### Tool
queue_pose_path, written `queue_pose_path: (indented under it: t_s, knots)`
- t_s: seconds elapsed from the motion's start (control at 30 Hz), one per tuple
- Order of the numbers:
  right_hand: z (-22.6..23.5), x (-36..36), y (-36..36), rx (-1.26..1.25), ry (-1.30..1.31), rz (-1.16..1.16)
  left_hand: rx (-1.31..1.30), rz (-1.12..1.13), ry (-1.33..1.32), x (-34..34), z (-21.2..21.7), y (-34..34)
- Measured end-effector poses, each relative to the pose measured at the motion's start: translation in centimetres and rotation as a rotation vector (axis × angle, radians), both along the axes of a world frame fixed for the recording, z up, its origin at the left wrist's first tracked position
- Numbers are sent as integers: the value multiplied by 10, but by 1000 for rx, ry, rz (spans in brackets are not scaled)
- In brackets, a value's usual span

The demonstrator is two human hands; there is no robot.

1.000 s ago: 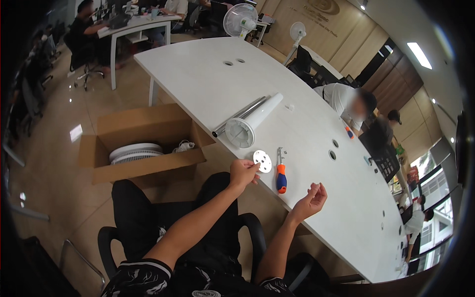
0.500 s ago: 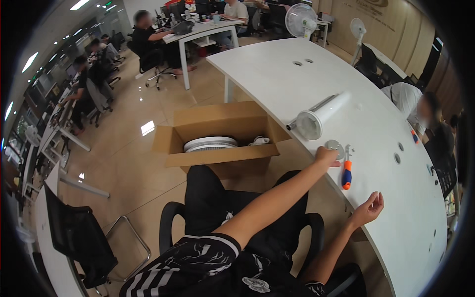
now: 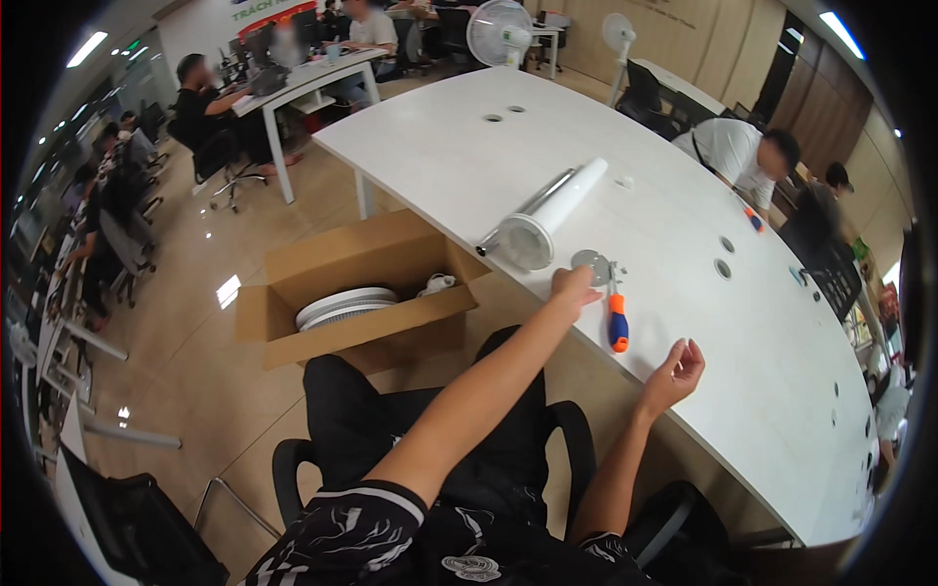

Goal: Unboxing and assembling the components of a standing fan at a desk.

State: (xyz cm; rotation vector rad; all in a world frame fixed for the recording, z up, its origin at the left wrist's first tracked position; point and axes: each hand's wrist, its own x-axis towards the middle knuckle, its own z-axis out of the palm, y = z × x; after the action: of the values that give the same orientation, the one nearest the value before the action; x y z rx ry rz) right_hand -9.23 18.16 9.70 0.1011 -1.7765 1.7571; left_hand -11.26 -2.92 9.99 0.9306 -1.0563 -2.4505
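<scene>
at the left hand, one grey disc; beside, one screwdriver

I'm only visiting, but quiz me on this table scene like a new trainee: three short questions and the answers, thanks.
1. Which colours does the handle of the screwdriver show?
A) Green and black
B) Orange and blue
C) Yellow and white

2. True or false: the person's right hand is gripping the screwdriver.

3. Fill in: the left hand has its fingers at the edge of a flat, round ____.

Key:
1. B
2. False; the right hand is apart from it.
3. Disc
</scene>
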Motion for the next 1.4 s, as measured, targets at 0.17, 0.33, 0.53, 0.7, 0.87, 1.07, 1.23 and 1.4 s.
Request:
queue_pose_path:
  t_s: [0.17, 0.33, 0.53, 0.7, 0.87, 1.07, 1.23, 1.4]
  knots:
    - [6, 16, -17, 20, 4, 45, -69, -139, 277, 84, -8, 1]
    - [-14, 65, -57, 41, 140, 166, -439, -181, 121, 245, -68, -62]
    - [-58, 146, -137, 275, -100, 755, -1046, 345, -443, 402, -138, -187]
    - [-72, 176, -226, 526, -134, 1137, -1007, 578, -630, 445, -151, -204]
    - [-129, 145, -332, 784, -89, 1283, -1286, 9, -628, 448, -150, -181]
    - [-224, 32, -464, 1338, 218, 985, -1258, -337, -746, 482, -152, -167]
    - [-265, -12, -518, 1985, -25, 938, -1121, -47, -797, 510, -146, -172]
    - [-280, -17, -542, 2362, -267, 891, -1095, 4, -827, 525, -143, -176]
